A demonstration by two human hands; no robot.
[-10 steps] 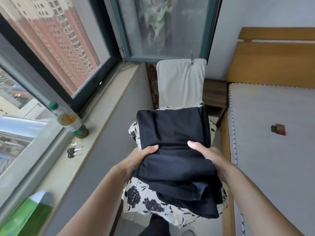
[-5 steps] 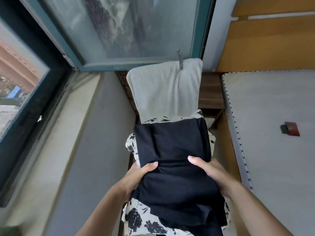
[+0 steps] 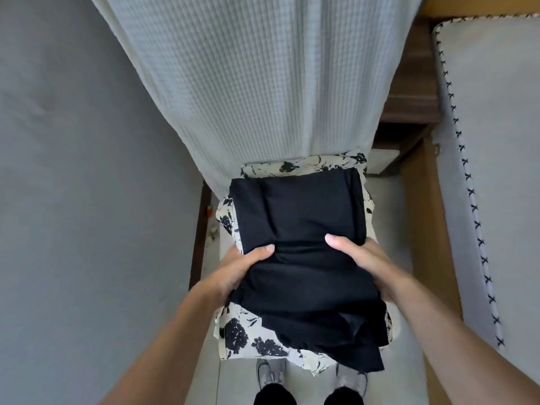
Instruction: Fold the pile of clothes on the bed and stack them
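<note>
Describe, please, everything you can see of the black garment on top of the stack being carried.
The black garment is a plain, matte, soft-looking fabric, folded into a rough rectangle with creases across its middle. Its far edge is neat; the near end is looser, with layers hanging down. It lies on a folded white garment with black floral print, which shows around its edges. The left hand and right hand grip the stack from either side, thumbs pressing on the black cloth. It is held in front of a hanging white waffle-textured cloth.
</note>
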